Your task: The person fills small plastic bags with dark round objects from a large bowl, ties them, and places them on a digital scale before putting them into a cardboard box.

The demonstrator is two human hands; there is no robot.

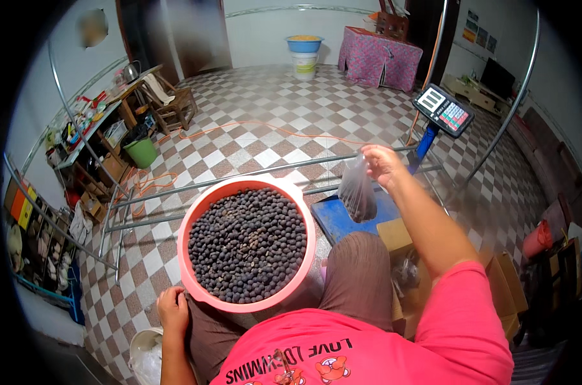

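My right hand (381,164) grips the top of a clear plastic bag (358,192) with dark round seeds or nuts in its bottom. The bag hangs upright over the blue platform (330,219) of an electronic scale; whether it touches the platform I cannot tell. The scale's display head (443,110) stands on a blue post behind my right hand. A pink plastic basin (310,231) full of dark round seeds or nuts (247,245) sits before me. My left hand (173,308) rests by my left knee, beside the basin, its fingers curled; whether it holds anything I cannot tell.
A metal tube frame (271,168) runs across the floor behind the basin. An open cardboard box (398,233) with plastic bags stands at my right leg, a white bucket (138,344) at lower left. An orange cord (238,123) crosses the tiles. A green bin (142,153) stands by a cluttered table.
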